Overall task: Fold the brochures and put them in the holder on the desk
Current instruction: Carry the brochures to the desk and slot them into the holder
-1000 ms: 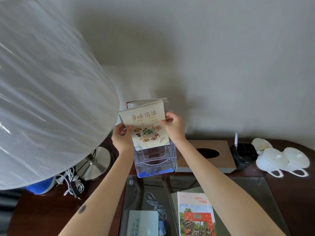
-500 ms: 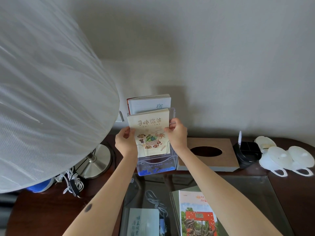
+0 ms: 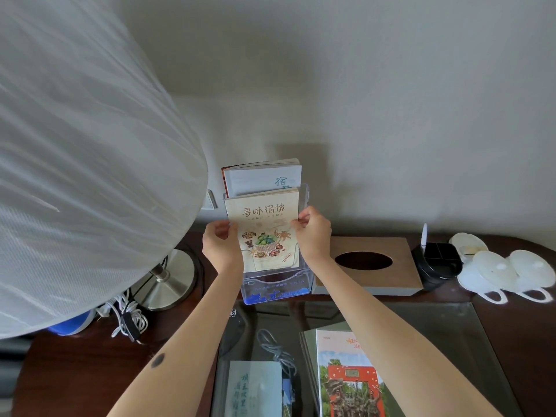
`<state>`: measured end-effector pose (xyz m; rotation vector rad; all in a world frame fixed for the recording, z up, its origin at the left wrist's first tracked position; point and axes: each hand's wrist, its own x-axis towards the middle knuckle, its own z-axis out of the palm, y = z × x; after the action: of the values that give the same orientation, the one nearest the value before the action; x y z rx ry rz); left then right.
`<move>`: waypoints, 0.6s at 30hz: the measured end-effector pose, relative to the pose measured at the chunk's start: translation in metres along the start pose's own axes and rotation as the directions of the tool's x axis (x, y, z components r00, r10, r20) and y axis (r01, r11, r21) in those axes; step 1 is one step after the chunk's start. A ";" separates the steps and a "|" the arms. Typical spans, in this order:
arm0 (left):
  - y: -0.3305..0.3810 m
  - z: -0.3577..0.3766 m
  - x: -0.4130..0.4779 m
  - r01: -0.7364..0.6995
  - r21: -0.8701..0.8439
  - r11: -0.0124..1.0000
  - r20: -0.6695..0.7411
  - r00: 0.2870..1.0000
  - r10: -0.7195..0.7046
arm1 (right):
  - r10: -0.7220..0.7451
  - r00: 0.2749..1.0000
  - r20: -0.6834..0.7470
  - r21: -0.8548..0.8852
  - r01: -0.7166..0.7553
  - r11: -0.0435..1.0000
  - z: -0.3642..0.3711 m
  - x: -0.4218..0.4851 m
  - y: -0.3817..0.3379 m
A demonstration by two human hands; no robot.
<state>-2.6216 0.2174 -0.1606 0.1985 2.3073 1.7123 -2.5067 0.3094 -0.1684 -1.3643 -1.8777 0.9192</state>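
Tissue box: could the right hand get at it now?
Probably yes: the tissue box sits just beside the right hand with nothing between, though that hand pinches the food brochure.

Worn on the head; looks forward and down at the holder (image 3: 275, 284) from above and in front, facing the wall (image 3: 391, 100) behind it. Sits near, within arm's reach of the holder. Takes in lampshade (image 3: 90, 176) left of it, cups (image 3: 496, 269) far right.

The holder (image 3: 275, 285) stands on the desk (image 3: 75, 374) between the lamp (image 3: 173, 278), left, and the tissue box (image 3: 394, 279), right.
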 end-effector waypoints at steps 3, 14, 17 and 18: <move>-0.002 -0.004 -0.003 -0.022 0.004 1.000 0.011 1.000 0.022 | -0.007 1.000 -0.005 -0.011 0.006 1.000 -0.003 -0.002 -0.001; -0.041 -0.013 -0.070 -0.018 0.061 0.998 0.180 0.984 0.006 | 0.117 0.987 -0.106 0.005 -0.117 0.993 -0.049 -0.037 0.032; -0.067 -0.013 -0.105 0.046 0.167 0.985 0.296 0.950 -0.094 | 0.186 0.976 -0.111 -0.019 -0.189 0.982 -0.065 -0.064 0.060; -0.076 -0.013 -0.116 0.071 0.218 0.973 0.333 0.932 -0.142 | 0.209 0.973 -0.101 -0.027 -0.213 0.977 -0.070 -0.075 0.070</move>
<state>-2.5111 0.1528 -0.2148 0.3739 2.1779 1.2694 -2.3942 0.2642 -0.1941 -1.6268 -1.7079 0.9052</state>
